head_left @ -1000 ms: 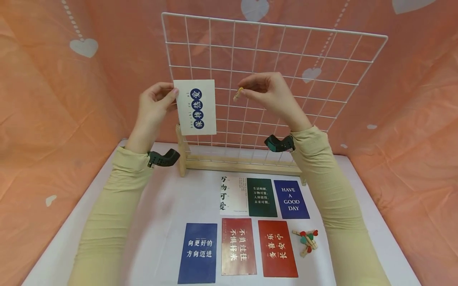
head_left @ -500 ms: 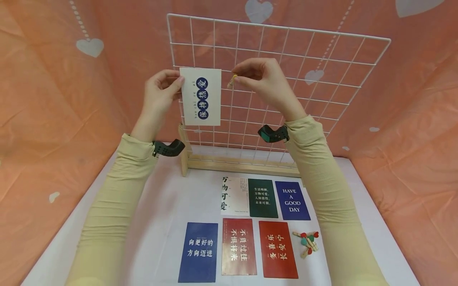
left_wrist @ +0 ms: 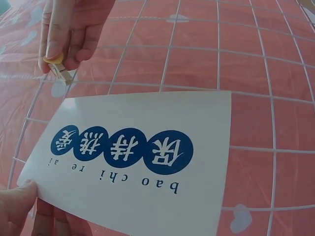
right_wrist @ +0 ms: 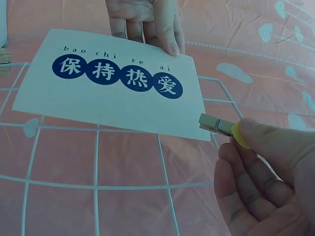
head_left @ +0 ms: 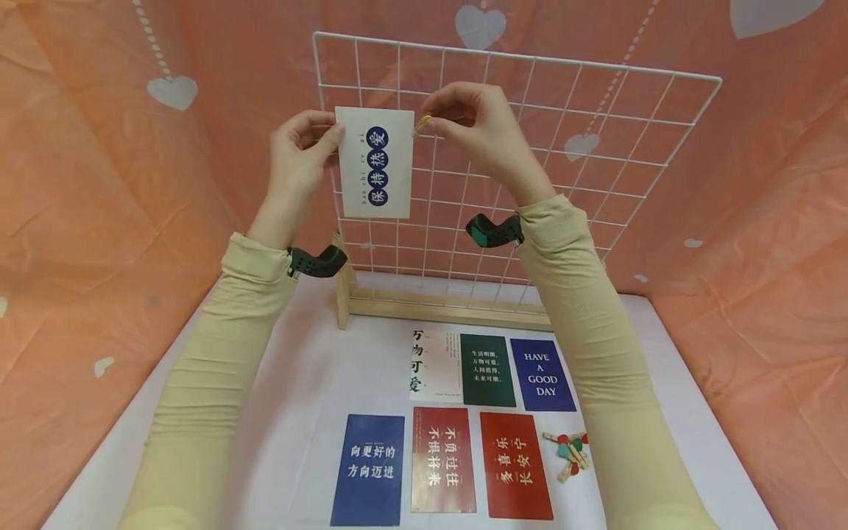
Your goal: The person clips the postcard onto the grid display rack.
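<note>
White and smooth, the rectangular card with four navy circles is pinched by the left hand against the wire grid, while the right hand pinches a wooden clothespin at its corner.

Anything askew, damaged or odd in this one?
Nothing damaged or spilled. The white card held by the left hand against the wire grid is turned sideways, its text running vertically; the right hand pinches a small clothespin at its corner.
</note>
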Motion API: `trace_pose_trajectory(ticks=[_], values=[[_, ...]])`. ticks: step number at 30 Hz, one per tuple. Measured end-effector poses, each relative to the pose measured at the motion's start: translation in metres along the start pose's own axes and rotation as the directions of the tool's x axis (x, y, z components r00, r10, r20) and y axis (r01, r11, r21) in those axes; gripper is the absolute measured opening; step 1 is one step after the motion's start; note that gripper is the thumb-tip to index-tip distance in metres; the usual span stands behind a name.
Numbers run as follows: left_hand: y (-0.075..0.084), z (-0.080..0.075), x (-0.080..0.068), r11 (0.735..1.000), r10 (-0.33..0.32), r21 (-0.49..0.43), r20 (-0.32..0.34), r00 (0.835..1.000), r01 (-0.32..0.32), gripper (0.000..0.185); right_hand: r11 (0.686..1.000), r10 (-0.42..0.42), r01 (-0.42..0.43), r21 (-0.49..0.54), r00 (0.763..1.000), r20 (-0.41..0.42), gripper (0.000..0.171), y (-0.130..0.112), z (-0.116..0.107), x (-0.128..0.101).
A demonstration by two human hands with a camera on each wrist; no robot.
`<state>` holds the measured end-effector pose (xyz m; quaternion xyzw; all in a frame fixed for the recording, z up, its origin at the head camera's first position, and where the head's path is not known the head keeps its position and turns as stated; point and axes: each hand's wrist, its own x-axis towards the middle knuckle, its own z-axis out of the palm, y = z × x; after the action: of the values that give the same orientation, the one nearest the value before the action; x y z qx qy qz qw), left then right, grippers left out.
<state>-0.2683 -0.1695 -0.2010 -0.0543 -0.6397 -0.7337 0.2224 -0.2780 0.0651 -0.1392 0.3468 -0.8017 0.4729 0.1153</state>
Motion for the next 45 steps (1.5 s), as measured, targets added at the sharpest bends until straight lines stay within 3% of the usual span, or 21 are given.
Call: trace_pose_trajectory(ticks=[6,17,33,45], values=[[0.001,0.000,0.005,0.999,0.042,-0.032,-0.007,0.999,-0.042,0.012,0.999,-0.035,0.034,-0.037,0.999,-0.033,0.019,0.004,0.003,0.013],[0.006,0.005,0.014,0.996,0.055,-0.064,-0.029,0.998,-0.057,0.011,0.994,-0.112,0.110,-0.026,0.982,-0.150,0.017,0.010,0.011,0.040],[0.004,0.008,0.023,0.993,0.013,-0.115,-0.080,0.997,-0.022,0.013,0.959,-0.208,0.171,-0.225,0.966,-0.154,0.020,-0.010,0.025,0.057],[0.005,0.013,0.022,0.988,0.002,-0.154,-0.104,0.995,-0.018,0.014,0.971,-0.185,0.147,-0.188,0.962,-0.202,0.018,-0.006,0.031,0.060]])
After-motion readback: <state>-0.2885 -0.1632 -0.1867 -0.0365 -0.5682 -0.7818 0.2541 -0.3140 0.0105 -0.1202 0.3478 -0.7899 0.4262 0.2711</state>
